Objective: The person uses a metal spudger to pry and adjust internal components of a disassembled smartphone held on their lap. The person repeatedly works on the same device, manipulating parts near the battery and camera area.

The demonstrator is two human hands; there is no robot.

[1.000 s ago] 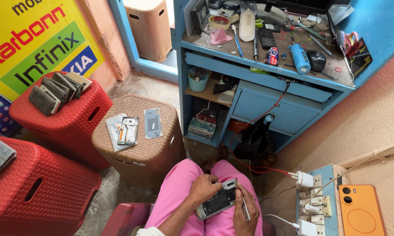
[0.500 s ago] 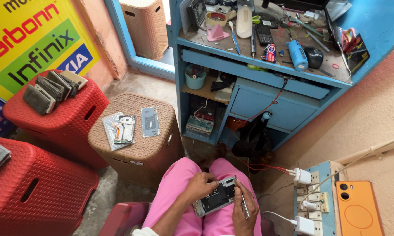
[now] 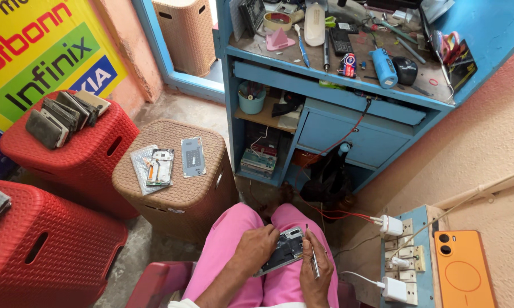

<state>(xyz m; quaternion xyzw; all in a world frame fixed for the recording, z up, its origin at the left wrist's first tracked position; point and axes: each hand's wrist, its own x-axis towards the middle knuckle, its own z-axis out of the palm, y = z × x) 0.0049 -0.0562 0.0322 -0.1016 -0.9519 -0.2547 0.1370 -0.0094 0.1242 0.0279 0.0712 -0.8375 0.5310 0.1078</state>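
Lap: opened phone (image 3: 284,255) half hand-hidden

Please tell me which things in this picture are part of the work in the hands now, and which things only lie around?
In use:
- left hand holding the opened phone on the lap
- right hand holding thin tweezers

Lying about:
- phone parts on the brown stool
- stack of phones on the red stool
- orange phone
- blue workbench
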